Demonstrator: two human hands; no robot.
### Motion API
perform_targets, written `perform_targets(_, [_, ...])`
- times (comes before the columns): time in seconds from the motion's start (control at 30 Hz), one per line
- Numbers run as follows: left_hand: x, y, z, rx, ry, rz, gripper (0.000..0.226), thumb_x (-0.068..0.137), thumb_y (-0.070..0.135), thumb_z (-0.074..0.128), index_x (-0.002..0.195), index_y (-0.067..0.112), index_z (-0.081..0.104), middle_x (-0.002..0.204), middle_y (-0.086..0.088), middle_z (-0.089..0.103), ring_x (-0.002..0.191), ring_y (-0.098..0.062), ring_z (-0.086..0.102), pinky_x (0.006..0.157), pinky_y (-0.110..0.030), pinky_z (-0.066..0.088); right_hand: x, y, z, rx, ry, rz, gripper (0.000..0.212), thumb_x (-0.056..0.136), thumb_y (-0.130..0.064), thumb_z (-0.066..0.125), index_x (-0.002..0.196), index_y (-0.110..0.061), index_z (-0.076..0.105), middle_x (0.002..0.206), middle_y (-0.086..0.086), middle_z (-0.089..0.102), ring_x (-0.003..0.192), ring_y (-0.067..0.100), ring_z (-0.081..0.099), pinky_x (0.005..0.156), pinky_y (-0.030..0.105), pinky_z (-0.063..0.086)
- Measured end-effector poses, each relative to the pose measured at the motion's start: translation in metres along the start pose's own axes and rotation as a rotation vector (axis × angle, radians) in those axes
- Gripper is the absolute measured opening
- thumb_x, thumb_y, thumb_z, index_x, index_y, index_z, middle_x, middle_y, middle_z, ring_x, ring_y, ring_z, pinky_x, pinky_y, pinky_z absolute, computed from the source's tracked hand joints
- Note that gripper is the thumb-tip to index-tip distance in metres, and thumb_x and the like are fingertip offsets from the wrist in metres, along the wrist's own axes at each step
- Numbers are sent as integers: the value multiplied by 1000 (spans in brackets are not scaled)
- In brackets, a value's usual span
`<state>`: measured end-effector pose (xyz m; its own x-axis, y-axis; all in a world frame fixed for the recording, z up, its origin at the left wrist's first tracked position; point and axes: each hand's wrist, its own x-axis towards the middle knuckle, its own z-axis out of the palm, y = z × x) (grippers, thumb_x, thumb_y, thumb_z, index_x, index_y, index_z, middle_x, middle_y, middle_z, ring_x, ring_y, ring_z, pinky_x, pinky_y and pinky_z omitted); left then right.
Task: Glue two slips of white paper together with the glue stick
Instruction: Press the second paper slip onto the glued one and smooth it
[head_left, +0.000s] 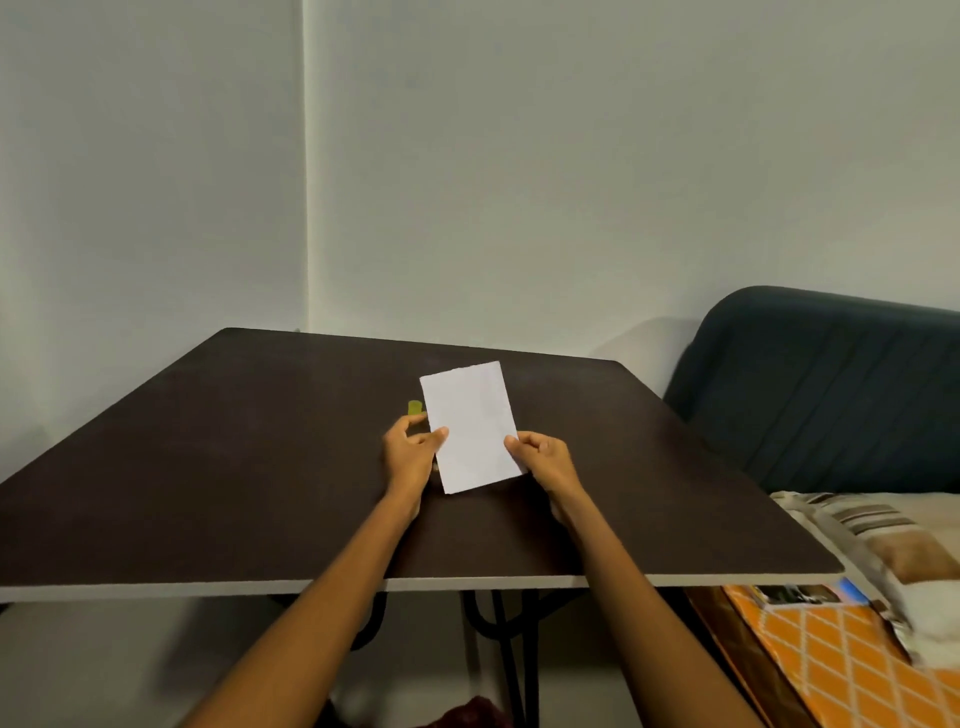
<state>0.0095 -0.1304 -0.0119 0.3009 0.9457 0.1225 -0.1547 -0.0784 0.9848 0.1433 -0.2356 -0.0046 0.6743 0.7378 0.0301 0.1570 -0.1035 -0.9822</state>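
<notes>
Room: pale grey walls meet in a corner behind a dark brown square tabletop (208, 467); a dark teal padded seat (831, 389) stands at 3 o'clock
Paper: white rectangular paper (472, 428) held over the table's middle, tilted with its top toward 1 o'clock; one slip or two stacked, I cannot tell
Why held so: gripped at both side edges, probably to square or press the slips
Glue stick: small yellow-green glue stick (414, 407) just beyond the left fingers at the paper's 9 o'clock; held or lying, I cannot tell
Left hand (410, 457): thumb pinches the paper's left edge
Right hand (543, 460): curled fingers pinch the right edge
Arms: both forearms reach forward, converging toward 12 o'clock
</notes>
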Motion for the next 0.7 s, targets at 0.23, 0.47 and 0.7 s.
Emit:
perform_targets(0.23, [-1,-4,46,229,-23,102,17,84,15,66,96,3,63,87,-13,71,76,-20,64,73,-35,54,16,11,-26,-311,337,-47,32,94,-37,46,73,-17,61,76,4,65,70,16,58,61,29,43])
perform_targets(0.47, [7,-1,101,679,-368,325,46,92,16,49,137,14,37,104,-13,64,103,-27,57,90,-40,46,44,21,-67,-556,566,115,28,98,-33,36,99,-17,59,101,7,66,96,25,59,96,39,35])
perform_targets(0.7, [29,-27,113,1165,-622,460,41,98,30,34,136,17,44,154,-6,23,143,-23,17,115,-49,13,74,24,-83,-769,559,203,32,98,-33,36,111,-13,58,112,10,65,106,26,57,95,39,33])
